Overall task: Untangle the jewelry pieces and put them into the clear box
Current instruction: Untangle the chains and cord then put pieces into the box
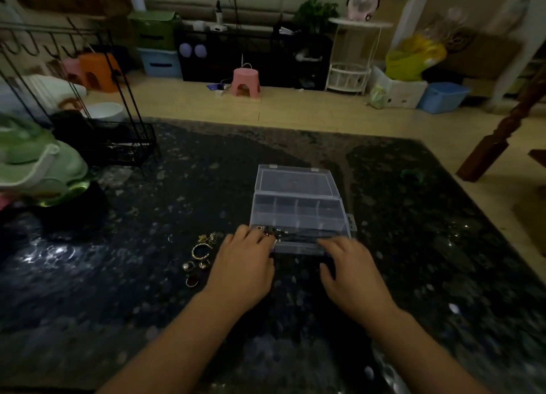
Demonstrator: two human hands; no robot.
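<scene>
Our left hand (243, 265) pinches jewelry at the clear box's (298, 207) near edge; our right hand (350, 271) rests there, grip unclear. Left of the box, roughly five gold pieces (199, 256).

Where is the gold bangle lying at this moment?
In the head view the gold bangle lies on the dark table, just left of the left hand, between a small gold tangle and some rings.

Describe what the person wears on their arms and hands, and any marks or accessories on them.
Both forearms are bare as far as the bottom of the view, with no sleeves showing. The left hand and the right hand wear no gloves. No watch or bracelet shows on either wrist. The dim, blurred picture does not settle whether any finger carries a ring.
</scene>
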